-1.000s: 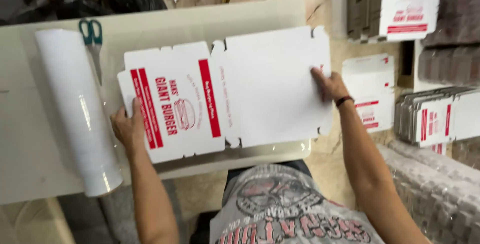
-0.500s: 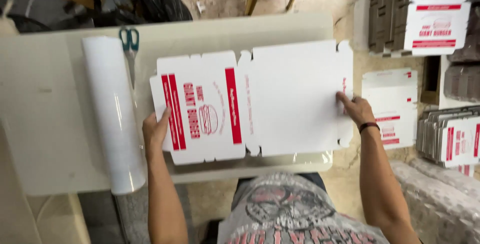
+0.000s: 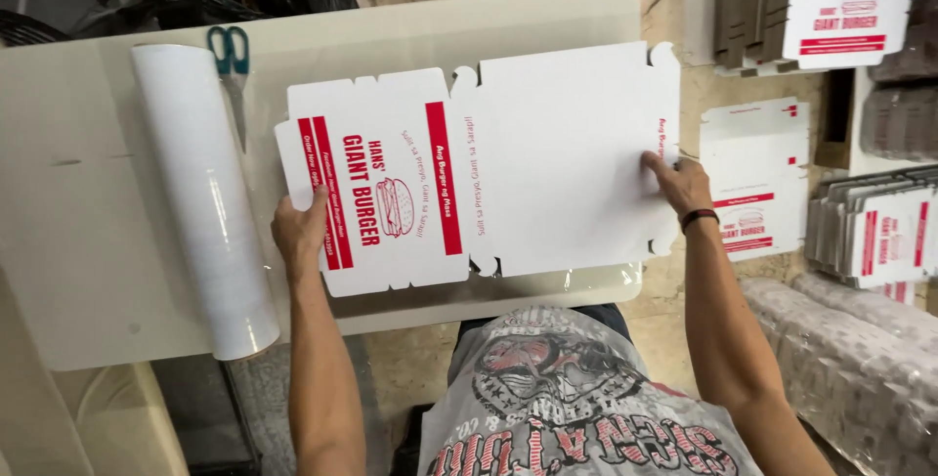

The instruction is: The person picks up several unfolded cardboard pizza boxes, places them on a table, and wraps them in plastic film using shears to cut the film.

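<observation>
Single head-worn view, set above the seated person's chest and looking almost straight down. The near edge of the white table [image 3: 88, 241] runs across the lower frame, with the person's printed shirt [image 3: 576, 398] at the bottom edge. The table's far edge lies near the top. Range is close: both forearms enter from below and stay within reach. The floor to the right is included. No second view overlaps it.

Grey graphic T-shirt [image 3: 576, 408], dark wristband [image 3: 699, 216], bare forearms.
</observation>
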